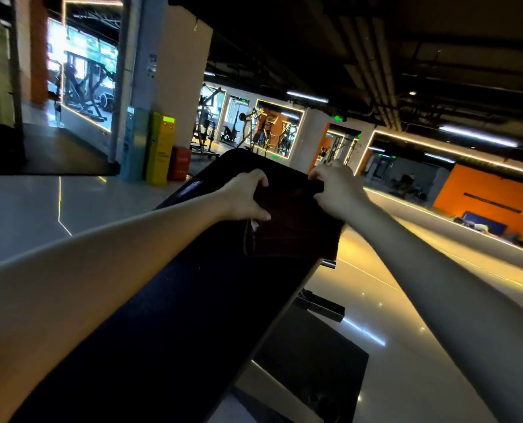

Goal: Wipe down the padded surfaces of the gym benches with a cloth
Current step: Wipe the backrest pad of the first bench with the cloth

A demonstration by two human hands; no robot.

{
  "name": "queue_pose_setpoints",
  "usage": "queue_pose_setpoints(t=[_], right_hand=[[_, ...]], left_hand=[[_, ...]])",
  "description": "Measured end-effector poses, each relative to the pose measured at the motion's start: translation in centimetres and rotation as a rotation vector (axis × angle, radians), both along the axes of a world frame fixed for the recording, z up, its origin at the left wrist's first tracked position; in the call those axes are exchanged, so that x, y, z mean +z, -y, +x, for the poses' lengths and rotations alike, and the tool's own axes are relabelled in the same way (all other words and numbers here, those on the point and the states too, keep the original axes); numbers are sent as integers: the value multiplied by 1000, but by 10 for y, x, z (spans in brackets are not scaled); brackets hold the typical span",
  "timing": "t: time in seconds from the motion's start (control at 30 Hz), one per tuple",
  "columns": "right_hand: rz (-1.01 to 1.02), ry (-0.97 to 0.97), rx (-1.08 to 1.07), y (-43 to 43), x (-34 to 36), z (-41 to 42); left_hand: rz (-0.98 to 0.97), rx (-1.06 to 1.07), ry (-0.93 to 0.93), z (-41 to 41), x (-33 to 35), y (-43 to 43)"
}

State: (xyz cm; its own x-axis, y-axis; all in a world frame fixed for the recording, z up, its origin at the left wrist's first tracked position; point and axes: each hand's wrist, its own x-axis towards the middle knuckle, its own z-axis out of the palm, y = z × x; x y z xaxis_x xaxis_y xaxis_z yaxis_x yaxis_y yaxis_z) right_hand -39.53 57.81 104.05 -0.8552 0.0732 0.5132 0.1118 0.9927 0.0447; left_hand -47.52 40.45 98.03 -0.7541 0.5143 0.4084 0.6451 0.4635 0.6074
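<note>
A long black padded bench (193,300) runs from the lower left up to the middle of the head view. A dark maroon cloth (290,230) lies spread over its far part and hangs a little over the right edge. My left hand (246,198) grips the cloth's left edge, thumb and fingers curled round it. My right hand (335,190) pinches the cloth's upper right edge. Both arms reach forward over the bench.
A metal frame and peg (324,303) jut out under the bench on the right, above a dark floor mat (312,361). A yellow cabinet (161,151) and red box (179,163) stand by a pillar behind. Weight machines (205,129) fill the background; glossy floor lies either side.
</note>
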Motion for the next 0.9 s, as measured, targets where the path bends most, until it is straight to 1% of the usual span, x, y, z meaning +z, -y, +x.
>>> queue_pose_setpoints(t=[0.03,0.07,0.13,0.2,0.27,0.33,0.37,0.47,0.6,0.8,0.9], right_hand=[[59,5,6,5,-6,2],[109,-9,27,10,-13,6],[200,-1,57,20,-28,15],[222,133,19,27,-45,20],[220,267,-57,30,-61,18],[263,309,-113,28,-70,10],[288,308,-122,27,-71,6],[352,305,-92,23,-67,-7],[391,307,-79,24,-54,-28],[339,348,-103,39,-38,-66],[324,361,-49,40,-38,-62]], left_hand=[[-102,-9,-39,-2,-5,1],[-164,-13,-75,-3,-10,5],[-217,-32,-90,-5,-14,17],[-351,-48,-64,-6,-18,30],[-573,-55,-88,-8,-24,39],[-735,-72,-116,-10,-34,43],[-773,-88,-116,-10,-38,44],[-782,-121,-95,-13,-44,47],[-789,-104,-101,-14,-44,46],[-767,-72,-14,-8,-42,51],[-786,-53,16,-4,-39,51]])
